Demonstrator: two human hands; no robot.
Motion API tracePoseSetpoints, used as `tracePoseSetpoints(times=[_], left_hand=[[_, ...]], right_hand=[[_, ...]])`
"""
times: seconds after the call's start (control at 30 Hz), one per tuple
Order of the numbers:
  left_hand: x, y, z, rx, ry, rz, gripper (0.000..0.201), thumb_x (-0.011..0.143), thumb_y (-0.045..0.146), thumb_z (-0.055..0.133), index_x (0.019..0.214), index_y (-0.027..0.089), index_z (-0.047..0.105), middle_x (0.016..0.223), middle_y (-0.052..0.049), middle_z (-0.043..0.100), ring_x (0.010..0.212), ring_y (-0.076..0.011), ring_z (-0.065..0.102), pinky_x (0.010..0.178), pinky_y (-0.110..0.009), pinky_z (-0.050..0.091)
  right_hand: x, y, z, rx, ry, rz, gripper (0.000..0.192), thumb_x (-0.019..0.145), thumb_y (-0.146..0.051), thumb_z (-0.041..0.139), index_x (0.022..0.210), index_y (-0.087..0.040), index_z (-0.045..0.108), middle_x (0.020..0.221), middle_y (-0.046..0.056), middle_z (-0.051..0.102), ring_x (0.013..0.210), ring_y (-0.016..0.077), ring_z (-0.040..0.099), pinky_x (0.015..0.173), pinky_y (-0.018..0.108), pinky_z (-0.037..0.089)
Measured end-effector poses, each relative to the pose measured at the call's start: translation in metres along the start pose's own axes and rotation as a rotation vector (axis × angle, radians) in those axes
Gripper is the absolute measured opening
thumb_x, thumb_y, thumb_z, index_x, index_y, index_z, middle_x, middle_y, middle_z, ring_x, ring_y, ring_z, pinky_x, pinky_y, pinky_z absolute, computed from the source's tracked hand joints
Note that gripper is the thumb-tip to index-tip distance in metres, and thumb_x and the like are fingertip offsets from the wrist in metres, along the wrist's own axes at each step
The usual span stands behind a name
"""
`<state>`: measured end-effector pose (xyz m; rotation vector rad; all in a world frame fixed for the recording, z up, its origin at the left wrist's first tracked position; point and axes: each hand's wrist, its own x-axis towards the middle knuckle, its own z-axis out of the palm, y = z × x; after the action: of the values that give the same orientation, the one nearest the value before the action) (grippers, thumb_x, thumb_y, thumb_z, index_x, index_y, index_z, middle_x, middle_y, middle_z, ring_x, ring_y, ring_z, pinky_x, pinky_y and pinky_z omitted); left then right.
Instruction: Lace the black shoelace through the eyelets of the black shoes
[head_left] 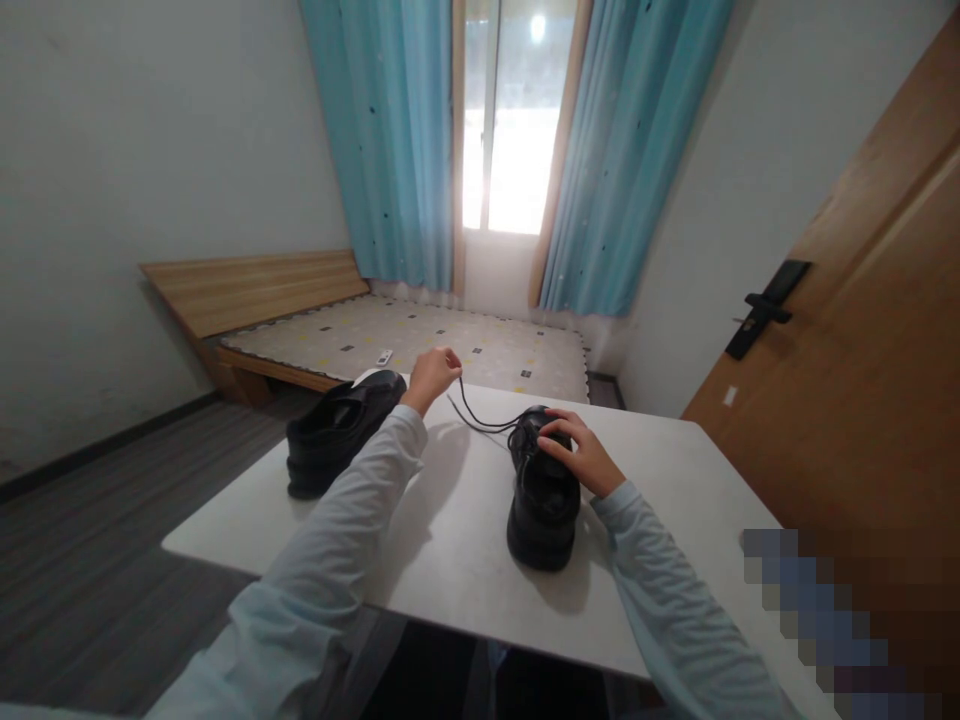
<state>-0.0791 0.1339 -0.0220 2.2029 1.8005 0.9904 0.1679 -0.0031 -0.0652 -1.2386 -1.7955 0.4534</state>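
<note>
Lace [492, 424] runs leftward from the throat of the near black shoe [544, 500] to the left hand [435, 378], and that sideways line, lying across the shoe's long axis, is the relation that matters most. The shoe stands on its sole on the white table [262, 530], right of the middle, its heel toward the person and its toe pointing away toward the window [517, 150]. Its length therefore runs nearly straight out from the body, while the lace leaves it to the left and curves up at its far end to meet the fingers. The left hand is raised beyond the lace opening and well apart from the shoe, thumb and fingertips together on the lace. A second strand lies close beside the first, its loose end short of that hand and apart from it

The right hand [581, 452] is much the nearer of the two to the shoe: it comes in from the right and rests on the upper by the lacing, fingers bent over it, thumb toward the opening. Whether those fingertips pinch anything I cannot tell. Left of the left forearm stands the other black shoe [341, 430], partly hidden by the sleeve [375, 500], untouched by the fingers of either hand, its toe also pointing away
</note>
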Motion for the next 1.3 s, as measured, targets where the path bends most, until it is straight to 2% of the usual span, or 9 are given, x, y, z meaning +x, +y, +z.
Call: tracePoseSetpoints(times=[0.13,0.23,0.4,0.5,0.63,0.83,1.03,1.13,1.3], left_hand=[[0.001,0.007,0.0,-0.136,0.043,0.02,0.006,0.069,0.02,0.061,0.072,0.015,0.06,0.083,-0.011,0.068,0.083,-0.0215,0.063,0.08,-0.033,0.046],[-0.007,0.031,-0.004,-0.472,0.139,0.059,0.011,0.075,0.021,0.057,0.081,0.016,0.049,0.086,-0.01,0.068,0.089,-0.0196,0.063,0.083,-0.035,0.046],[-0.041,0.075,0.006,-1.111,-0.201,0.021,0.009,0.087,0.026,0.04,0.091,0.021,0.034,0.08,-0.002,0.065,0.072,-0.0135,0.066,0.066,-0.031,0.052],[-0.059,0.084,0.023,-1.031,-0.336,0.039,0.007,0.086,0.023,0.04,0.09,0.021,0.034,0.063,0.005,0.057,0.056,-0.0099,0.059,0.058,-0.027,0.051],[-0.069,0.075,0.039,-0.801,-0.356,0.182,0.005,0.087,0.023,0.037,0.09,0.021,0.035,0.062,0.005,0.053,0.056,-0.0096,0.056,0.059,-0.024,0.05],[-0.074,0.062,0.029,-0.287,-0.269,0.423,0.013,0.091,0.025,0.03,0.1,0.021,0.038,0.07,-0.002,0.062,0.068,-0.0172,0.062,0.069,-0.03,0.047],[-0.079,0.046,0.022,0.272,-0.363,0.339,0.018,0.084,0.013,0.039,0.1,0.017,0.046,0.084,-0.016,0.065,0.079,-0.0261,0.064,0.071,-0.037,0.046],[-0.077,0.041,0.023,0.226,-0.347,0.318,0.015,0.083,0.013,0.042,0.096,0.017,0.049,0.085,-0.014,0.066,0.078,-0.0237,0.064,0.07,-0.034,0.046],[-0.073,0.045,0.025,-0.326,-0.33,0.342,0.014,0.08,0.022,0.056,0.094,0.019,0.055,0.078,-0.002,0.067,0.06,-0.0123,0.062,0.059,-0.021,0.045]], right_hand=[[-0.001,0.002,0.002,-0.025,-0.011,0.002,0.024,0.07,-0.041,0.064,0.079,-0.02,0.066,0.118,0.012,0.055,0.113,0.0275,0.048,0.101,0.045,0.031],[-0.001,0.002,0.003,-0.031,-0.01,-0.014,0.021,0.07,-0.039,0.063,0.079,-0.021,0.065,0.118,0.011,0.055,0.113,0.0273,0.049,0.101,0.045,0.032],[-0.001,0.0,0.005,-0.036,-0.005,-0.025,0.02,0.071,-0.038,0.062,0.079,-0.02,0.065,0.117,0.011,0.055,0.112,0.0275,0.049,0.101,0.045,0.032],[0.0,-0.001,0.005,-0.042,-0.008,-0.029,0.022,0.071,-0.038,0.062,0.081,-0.019,0.065,0.117,0.013,0.054,0.113,0.028,0.048,0.101,0.045,0.031],[0.001,-0.001,0.004,-0.043,-0.012,-0.031,0.022,0.072,-0.037,0.061,0.082,-0.018,0.065,0.118,0.014,0.054,0.114,0.0281,0.048,0.101,0.045,0.031],[0.001,-0.001,0.005,-0.027,-0.01,-0.027,0.018,0.072,-0.036,0.061,0.081,-0.021,0.064,0.118,0.011,0.055,0.114,0.0268,0.048,0.101,0.046,0.031],[0.003,-0.001,0.006,-0.02,-0.021,-0.019,0.019,0.072,-0.036,0.06,0.082,-0.02,0.064,0.119,0.011,0.055,0.114,0.0269,0.048,0.101,0.045,0.031],[0.003,0.0,0.008,-0.017,-0.022,-0.017,0.018,0.072,-0.036,0.06,0.082,-0.021,0.064,0.119,0.011,0.055,0.114,0.0268,0.048,0.102,0.045,0.03],[0.004,0.004,0.01,-0.024,-0.028,-0.005,0.021,0.072,-0.035,0.059,0.086,-0.02,0.065,0.12,0.011,0.054,0.116,0.0275,0.047,0.103,0.046,0.029]])
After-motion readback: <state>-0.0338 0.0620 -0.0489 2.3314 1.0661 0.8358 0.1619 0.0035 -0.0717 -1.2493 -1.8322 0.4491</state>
